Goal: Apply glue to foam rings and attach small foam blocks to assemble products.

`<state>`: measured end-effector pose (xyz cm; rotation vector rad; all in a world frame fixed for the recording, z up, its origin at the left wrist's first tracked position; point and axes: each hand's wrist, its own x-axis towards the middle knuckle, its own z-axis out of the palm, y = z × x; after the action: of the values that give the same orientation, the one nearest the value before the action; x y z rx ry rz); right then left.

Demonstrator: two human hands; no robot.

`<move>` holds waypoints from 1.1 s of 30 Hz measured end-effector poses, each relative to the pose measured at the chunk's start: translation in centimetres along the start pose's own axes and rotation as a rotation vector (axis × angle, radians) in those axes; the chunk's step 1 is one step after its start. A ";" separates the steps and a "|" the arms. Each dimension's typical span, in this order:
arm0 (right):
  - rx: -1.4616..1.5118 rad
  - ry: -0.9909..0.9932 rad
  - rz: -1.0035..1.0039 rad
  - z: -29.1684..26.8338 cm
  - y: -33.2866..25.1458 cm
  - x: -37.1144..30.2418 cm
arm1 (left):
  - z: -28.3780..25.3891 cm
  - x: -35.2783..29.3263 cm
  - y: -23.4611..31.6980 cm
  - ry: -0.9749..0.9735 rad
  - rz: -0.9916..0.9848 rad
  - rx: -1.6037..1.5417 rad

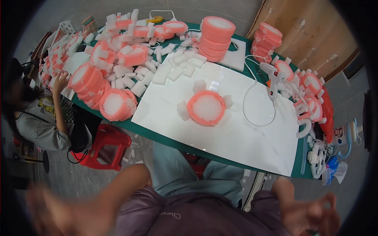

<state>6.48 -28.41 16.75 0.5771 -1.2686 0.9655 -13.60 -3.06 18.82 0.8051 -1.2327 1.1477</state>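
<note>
My left hand [59,214] is raised at the lower left, away from the table and smeared by motion, so its fingers are hard to read. At the lower right my right hand [311,216] is held up off the table, fingers loosely bent and apart, with nothing seen in it. Between them, on a white sheet [252,145], lies a pink-rimmed round foam piece [206,107] with a white centre. Three whitish foam blocks [183,111] stick out around its rim. A white glue gun [273,80] with a looping white cable rests on the sheet's far right side.
Stacked pink-rimmed rounds [216,39] stand at the back, with more stacks [88,84] on the left. Loose white foam blocks [138,78] cover the table's left part. A co-worker's hand [60,81] reaches to the table near a red stool [104,147].
</note>
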 end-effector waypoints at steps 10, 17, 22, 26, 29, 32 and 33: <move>-1.540 0.575 -0.092 -2.7 1.3 -6.9 | -33.1 -11.7 -15.0 -0.541 -0.886 2.016; -1.597 0.785 -0.045 -2.4 0.4 -8.7 | -36.0 -13.6 -16.4 -0.939 -1.416 2.275; -1.636 0.874 -0.082 -3.7 1.5 -9.6 | -36.8 -13.6 -14.6 -0.525 -0.773 2.182; -1.864 0.914 0.089 -5.6 1.4 -10.6 | -27.8 -8.0 -17.4 -0.050 -0.612 1.626; -1.986 0.853 0.305 -8.1 1.7 -9.5 | -17.6 -7.3 -16.5 -0.155 -0.738 1.437; -2.020 0.740 0.412 -10.5 3.4 -6.7 | -8.4 -9.8 -13.9 -0.365 -0.787 1.349; -1.992 0.727 0.456 -10.8 4.0 -6.2 | -6.6 -11.3 -13.2 -0.398 -0.778 1.319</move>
<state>8.72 -19.28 7.62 -1.5016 -1.0650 -0.1328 1.48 -2.98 7.97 2.3209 -0.1749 1.0455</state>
